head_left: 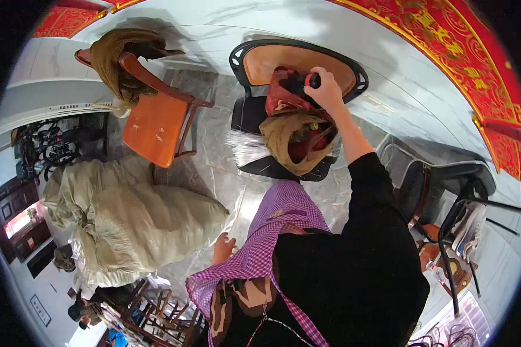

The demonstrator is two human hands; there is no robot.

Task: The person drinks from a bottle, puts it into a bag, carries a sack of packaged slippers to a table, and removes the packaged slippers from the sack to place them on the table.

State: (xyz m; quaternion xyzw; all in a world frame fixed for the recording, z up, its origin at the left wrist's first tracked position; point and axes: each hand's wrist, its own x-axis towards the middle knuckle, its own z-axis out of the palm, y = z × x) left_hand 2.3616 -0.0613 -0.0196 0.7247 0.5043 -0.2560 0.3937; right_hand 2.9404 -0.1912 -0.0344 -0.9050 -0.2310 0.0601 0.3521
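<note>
Pinching a black-and-red object (313,80) beside a red bag (277,95) at one o'clock, the right hand (326,92) likely needs steady grip next; left hand (223,248), seven o'clock, fingers parted.

Bright, diffuse light fills the room. Glare whitens the floor (215,159) to the right of and below the orange chair (156,127), and soft shadows darken the wall (208,36) above it. Fisheye distortion bends the red banner (474,78) far right of that chair; black vignetting swallows the corners.
</note>
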